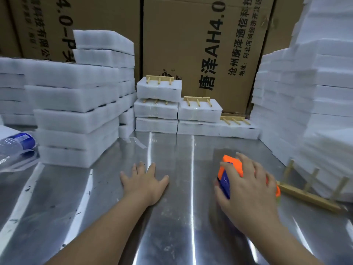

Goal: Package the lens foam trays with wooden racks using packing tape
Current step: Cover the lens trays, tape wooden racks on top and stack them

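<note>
An open lane of steel table (172, 150) is left down the middle. It is closed at the back by taped foam bundles (158, 109), on the left by stacked foam trays (76, 121), and on the right by a taller foam stack (315, 111) with a wooden rack (309, 197) laid at its foot.

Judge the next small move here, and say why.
Probably the left hand reaches for a tray from the foam stack: it rests flat and empty on the table, no tray lies between the hands, and the right hand grips the tape dispenser, a loose wooden rack beside it.
</note>
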